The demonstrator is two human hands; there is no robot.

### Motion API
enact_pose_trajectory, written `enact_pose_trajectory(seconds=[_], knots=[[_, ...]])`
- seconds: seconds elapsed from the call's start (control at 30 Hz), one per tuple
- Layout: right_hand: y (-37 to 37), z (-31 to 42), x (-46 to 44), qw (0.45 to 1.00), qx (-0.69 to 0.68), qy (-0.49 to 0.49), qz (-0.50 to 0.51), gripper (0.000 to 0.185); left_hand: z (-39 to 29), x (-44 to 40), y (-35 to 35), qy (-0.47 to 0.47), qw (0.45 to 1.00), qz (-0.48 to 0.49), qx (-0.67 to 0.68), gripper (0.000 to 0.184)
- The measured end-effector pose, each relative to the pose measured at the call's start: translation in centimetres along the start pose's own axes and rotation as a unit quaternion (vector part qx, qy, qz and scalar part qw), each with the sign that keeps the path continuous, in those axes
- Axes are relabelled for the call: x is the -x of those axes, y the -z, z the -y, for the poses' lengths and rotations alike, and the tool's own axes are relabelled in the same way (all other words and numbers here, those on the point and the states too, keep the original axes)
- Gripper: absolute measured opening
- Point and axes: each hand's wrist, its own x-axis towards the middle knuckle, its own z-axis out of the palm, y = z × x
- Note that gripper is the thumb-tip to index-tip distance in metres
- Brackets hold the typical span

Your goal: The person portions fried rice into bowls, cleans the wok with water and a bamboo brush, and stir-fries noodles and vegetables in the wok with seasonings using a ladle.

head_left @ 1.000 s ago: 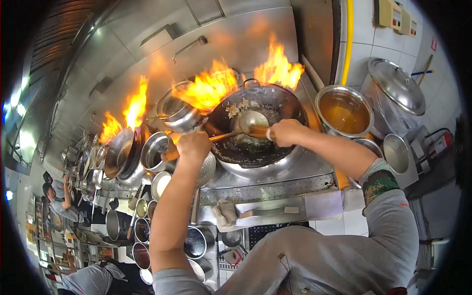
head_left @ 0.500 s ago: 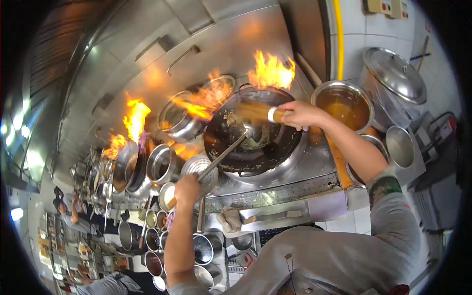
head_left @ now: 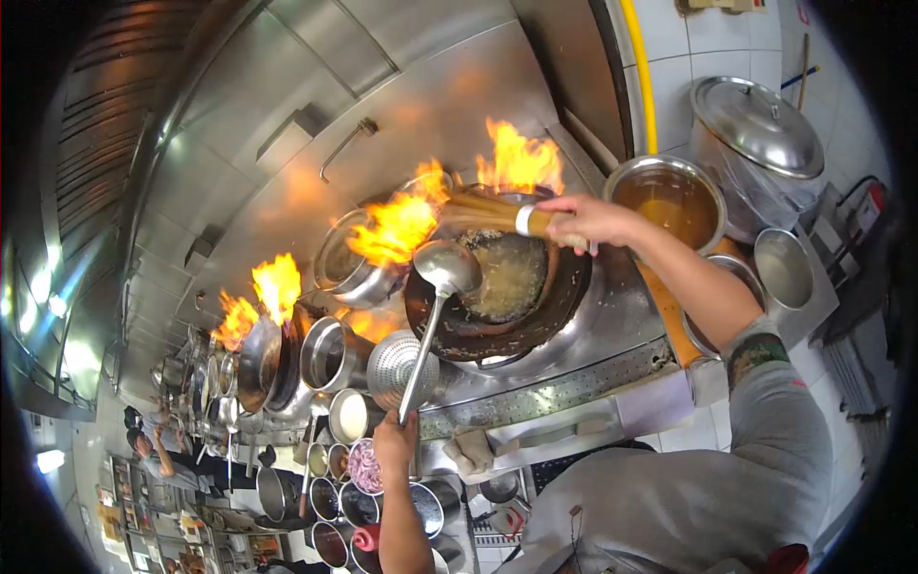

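Wok (head_left: 564,308): far and right of my left hand (head_left: 393,444), left and near of my right hand (head_left: 597,220), which is closer
Ladle (head_left: 446,269): left fingers wrapped round its handle; long axis near to far, bowl over the wok's left edge, contact unclear on my feed
Brush (head_left: 499,213): right fingers gripping its handle; bristles point left over the wok

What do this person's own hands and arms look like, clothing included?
The left hand and right hand are ungloved. The right arm has a short grey sleeve, with a green camouflage-patterned band near its end and a small red mark. No left sleeve shows.
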Motion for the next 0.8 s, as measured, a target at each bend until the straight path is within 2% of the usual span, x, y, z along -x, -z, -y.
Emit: enact_pose_trajectory(seconds=[0.03, 0.07, 0.17, 0.2, 0.3, 0.33, 0.37, 0.43, 0.47, 0.57, 0.6, 0.73, 0.8], knots=[[-1.0, 0.5, 0.9, 0.999, 0.011, 0.042, 0.028, 0.061, -0.2, -0.1, 0.2, 0.002, 0.999, -0.009, -0.031, 0.031], [-1.4, 1.5, 1.8, 0.99, 0.125, 0.033, 0.051, 0.06, -0.6, -0.4, 0.7, 0.014, 0.998, -0.014, -0.066, 0.03], [0.2, 0.7, 1.1, 0.923, 0.374, 0.083, 0.005, 0.06, -3.1, -2.5, 2.6, 0.041, 0.987, -0.032, -0.15, 0.027], [0.4, -1.3, 0.3, 0.91, 0.395, 0.092, -0.083, 0.059, -3.6, -3.1, 2.8, 0.043, 0.984, -0.038, -0.168, 0.026], [-2.3, 2.0, 0.9, 0.97, 0.191, 0.102, -0.11, 0.062, -5.3, -4.4, 3.6, 0.055, 0.981, -0.04, -0.18, 0.024], [-3.2, 2.8, 1.8, 0.949, 0.266, 0.144, -0.089, 0.06, -5.8, -4.9, 3.6, 0.053, 0.983, -0.042, -0.17, 0.024], [-3.6, 0.1, 1.0, 0.943, 0.278, 0.169, -0.066, 0.059, -6.4, -5.3, 3.6, 0.05, 0.985, -0.044, -0.159, 0.023], [-3.1, -0.6, 2.3, 0.912, 0.395, 0.105, 0.012, 0.057, -7.6, -5.4, 3.5, 0.062, 0.985, -0.026, -0.159, 0.024], [-2.8, -1.3, 2.0, 0.905, 0.422, 0.043, 0.039, 0.053, -7.0, -5.5, 2.7, 0.061, 0.986, -0.022, -0.156, 0.024], [-2.9, -1.5, 3.7, 0.948, 0.285, 0.111, -0.091, 0.051, -7.7, -4.9, 3.2, 0.069, 0.988, -0.008, -0.137, 0.027], [-3.7, 0.8, 4.5, 0.951, 0.249, 0.12, -0.138, 0.05, -7.7, -5.1, 3.3, 0.063, 0.99, -0.015, -0.123, 0.027], [-5.3, 2.3, 4.2, 0.929, 0.347, 0.12, -0.035, 0.047, -7.2, -5.6, 3.2, 0.043, 0.996, -0.004, -0.081, 0.031], [-3.7, 0.7, 3.9, 0.918, 0.393, 0.05, -0.033, 0.046, -5.8, -4.8, 3.0, 0.033, 0.997, 0.002, -0.064, 0.033]])
